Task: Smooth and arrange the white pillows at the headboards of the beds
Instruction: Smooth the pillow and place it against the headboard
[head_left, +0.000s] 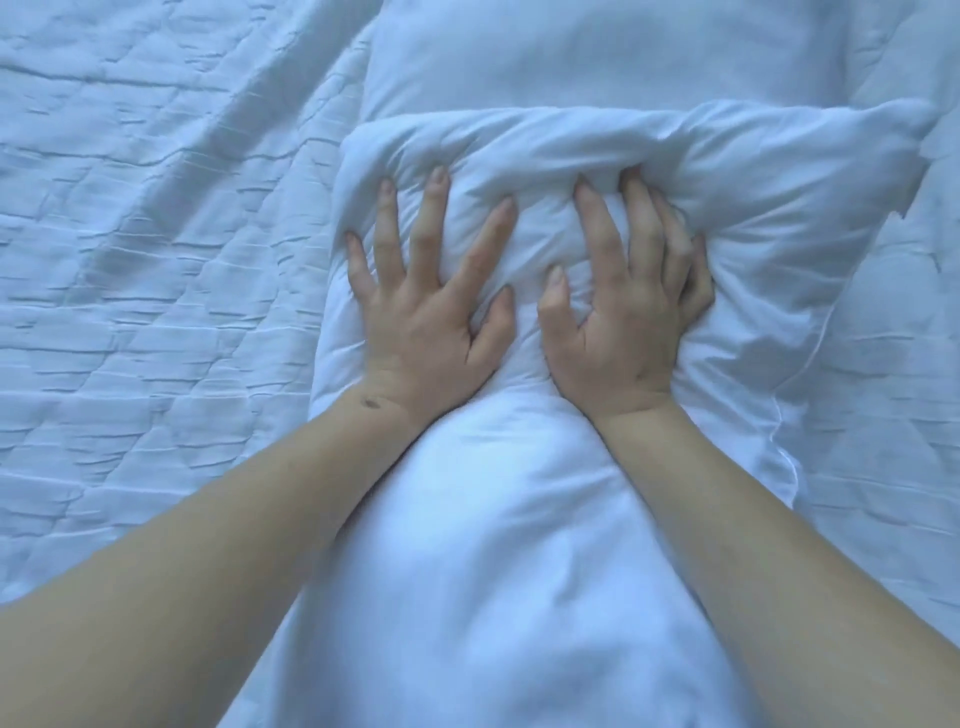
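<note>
Both hands pressed into near pillow (519, 467), mid-bed on wrinkled quilt (130, 234). Left hand (431, 312) flat, fingers splayed, gripping nothing. Right hand (628, 317) fingers curled, digging into fabric, probably bunching it. Second pillow (597, 52) touching behind, toward bed's far edge.

The near pillow (519, 493) is white and soft, lying lengthwise on the quilted bed cover (130, 260). Its far half is deeply dented and creased, with bunched folds along the far edge. A second white pillow (597, 52) lies flat directly beyond the near pillow, touching its far edge, surface mostly smooth.
</note>
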